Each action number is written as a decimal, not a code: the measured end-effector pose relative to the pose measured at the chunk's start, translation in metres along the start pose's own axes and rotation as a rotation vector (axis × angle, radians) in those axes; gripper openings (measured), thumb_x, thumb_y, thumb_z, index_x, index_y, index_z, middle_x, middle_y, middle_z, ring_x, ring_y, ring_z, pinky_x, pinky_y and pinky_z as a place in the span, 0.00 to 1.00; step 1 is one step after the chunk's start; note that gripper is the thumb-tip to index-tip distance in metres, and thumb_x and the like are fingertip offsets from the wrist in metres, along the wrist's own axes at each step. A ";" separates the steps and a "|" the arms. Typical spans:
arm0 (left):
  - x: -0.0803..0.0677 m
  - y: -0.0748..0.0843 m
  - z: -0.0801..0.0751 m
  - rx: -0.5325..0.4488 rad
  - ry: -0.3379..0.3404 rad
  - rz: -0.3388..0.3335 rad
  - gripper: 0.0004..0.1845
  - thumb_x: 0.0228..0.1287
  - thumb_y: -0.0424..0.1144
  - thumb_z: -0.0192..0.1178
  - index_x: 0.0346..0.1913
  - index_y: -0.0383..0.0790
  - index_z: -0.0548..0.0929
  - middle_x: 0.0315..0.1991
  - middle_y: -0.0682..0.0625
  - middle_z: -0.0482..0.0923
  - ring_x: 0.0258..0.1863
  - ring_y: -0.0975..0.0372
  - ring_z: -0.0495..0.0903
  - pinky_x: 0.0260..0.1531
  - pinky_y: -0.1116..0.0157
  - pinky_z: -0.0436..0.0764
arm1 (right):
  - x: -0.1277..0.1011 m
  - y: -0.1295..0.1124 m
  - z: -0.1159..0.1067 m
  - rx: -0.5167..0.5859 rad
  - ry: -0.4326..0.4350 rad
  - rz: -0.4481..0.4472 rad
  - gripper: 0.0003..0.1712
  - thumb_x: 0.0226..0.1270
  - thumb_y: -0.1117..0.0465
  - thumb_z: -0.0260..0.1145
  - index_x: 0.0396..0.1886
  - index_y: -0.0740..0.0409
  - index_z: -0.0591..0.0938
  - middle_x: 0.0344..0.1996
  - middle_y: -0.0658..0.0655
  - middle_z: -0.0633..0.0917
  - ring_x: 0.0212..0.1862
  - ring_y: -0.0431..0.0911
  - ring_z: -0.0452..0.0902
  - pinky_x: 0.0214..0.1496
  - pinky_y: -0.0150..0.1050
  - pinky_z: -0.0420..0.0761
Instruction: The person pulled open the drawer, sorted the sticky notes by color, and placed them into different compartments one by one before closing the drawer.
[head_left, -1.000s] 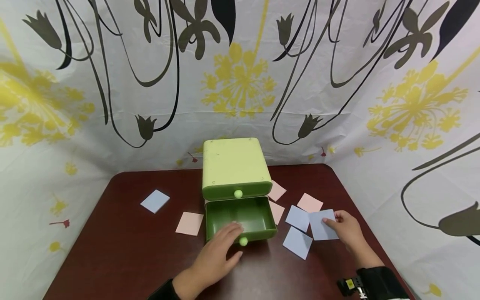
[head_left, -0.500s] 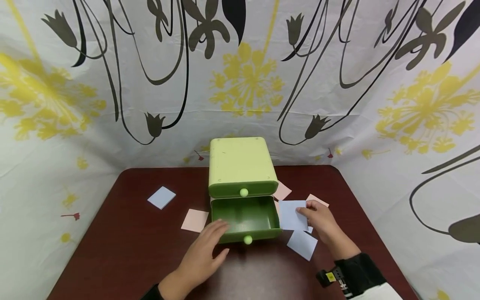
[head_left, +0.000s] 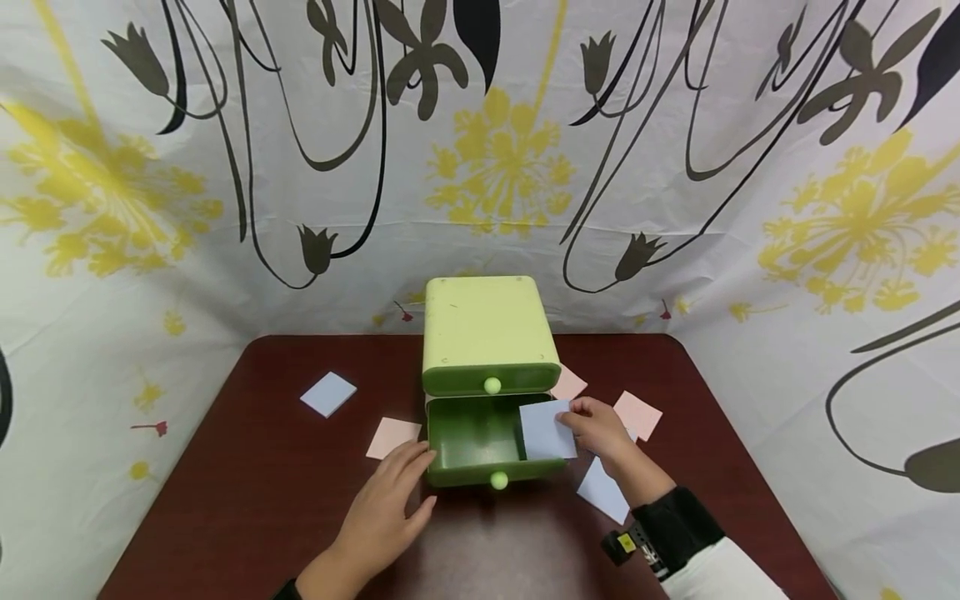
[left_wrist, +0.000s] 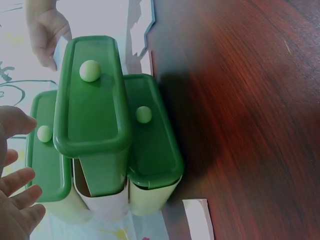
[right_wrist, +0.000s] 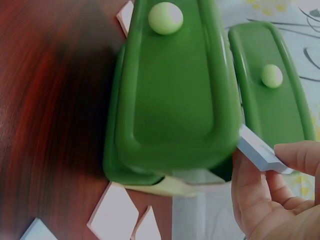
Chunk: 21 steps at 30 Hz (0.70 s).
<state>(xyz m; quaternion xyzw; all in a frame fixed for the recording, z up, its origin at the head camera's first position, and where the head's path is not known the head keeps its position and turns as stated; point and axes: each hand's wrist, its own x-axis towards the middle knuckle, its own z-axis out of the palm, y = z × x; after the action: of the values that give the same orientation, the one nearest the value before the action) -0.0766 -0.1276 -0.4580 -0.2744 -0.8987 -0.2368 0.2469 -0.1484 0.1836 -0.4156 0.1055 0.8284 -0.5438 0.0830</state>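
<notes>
A white cloth [head_left: 510, 258] with printed flowers hangs beyond the fingers of both hands, and a dark red table [head_left: 225, 500] spreads beneath them. The pale green cabinet [head_left: 487, 321] stands just past the fingertips, its middle drawer [head_left: 465, 429] pulled out between the two hands. The left hand [head_left: 378, 508] has loose, extended fingers at the drawer's left front corner; whether they touch it I cannot tell. The right hand [head_left: 603, 433] pinches a light blue pad [head_left: 542, 431] between thumb and fingers, over the drawer's right end. A pink pad [head_left: 392, 435] lies just beyond the left fingers, another blue pad [head_left: 600, 492] nearer the person than the right ones. The drawer's round knob [head_left: 498, 480] sits between both sets of fingers.
</notes>
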 end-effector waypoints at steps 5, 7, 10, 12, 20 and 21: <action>-0.003 -0.002 -0.001 0.006 0.012 -0.001 0.30 0.45 0.36 0.75 0.55 0.35 0.80 0.57 0.43 0.75 0.57 0.50 0.75 0.49 0.55 0.81 | 0.004 -0.003 0.014 -0.010 -0.046 -0.018 0.13 0.69 0.62 0.61 0.44 0.70 0.77 0.40 0.62 0.81 0.37 0.47 0.80 0.37 0.41 0.82; -0.004 -0.002 -0.001 0.008 0.012 -0.002 0.29 0.45 0.36 0.75 0.54 0.36 0.80 0.56 0.43 0.76 0.57 0.50 0.75 0.48 0.55 0.81 | 0.006 -0.004 0.020 -0.002 -0.061 -0.013 0.12 0.70 0.63 0.60 0.44 0.70 0.77 0.40 0.63 0.81 0.35 0.48 0.80 0.36 0.41 0.82; -0.004 -0.002 -0.001 0.014 0.004 -0.009 0.29 0.46 0.36 0.75 0.54 0.36 0.80 0.56 0.44 0.75 0.57 0.51 0.74 0.49 0.55 0.80 | 0.008 -0.005 0.028 -0.016 -0.080 -0.023 0.12 0.70 0.64 0.60 0.44 0.71 0.77 0.39 0.63 0.81 0.35 0.47 0.79 0.35 0.40 0.82; -0.004 -0.002 0.000 0.013 -0.001 -0.016 0.29 0.46 0.36 0.74 0.54 0.36 0.80 0.57 0.44 0.75 0.57 0.51 0.74 0.49 0.55 0.80 | 0.010 -0.006 0.033 -0.024 -0.101 -0.035 0.12 0.70 0.65 0.59 0.45 0.72 0.77 0.39 0.64 0.81 0.35 0.48 0.79 0.36 0.41 0.82; -0.007 -0.003 0.002 0.019 -0.005 -0.037 0.30 0.46 0.37 0.75 0.55 0.36 0.80 0.57 0.45 0.75 0.58 0.53 0.74 0.49 0.56 0.80 | 0.019 -0.004 0.051 -0.060 -0.161 -0.065 0.15 0.68 0.68 0.60 0.49 0.75 0.77 0.42 0.67 0.81 0.40 0.55 0.83 0.41 0.47 0.84; -0.007 -0.003 0.002 0.018 -0.006 -0.040 0.30 0.46 0.37 0.75 0.55 0.36 0.80 0.57 0.45 0.75 0.58 0.53 0.74 0.49 0.56 0.80 | 0.020 -0.004 0.053 -0.069 -0.161 -0.063 0.14 0.68 0.68 0.60 0.49 0.75 0.77 0.42 0.66 0.81 0.41 0.55 0.83 0.41 0.47 0.84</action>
<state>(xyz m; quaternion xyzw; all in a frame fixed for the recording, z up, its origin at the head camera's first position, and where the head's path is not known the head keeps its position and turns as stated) -0.0738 -0.1312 -0.4642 -0.2549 -0.9068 -0.2328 0.2419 -0.1679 0.1352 -0.4377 0.0324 0.8401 -0.5241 0.1360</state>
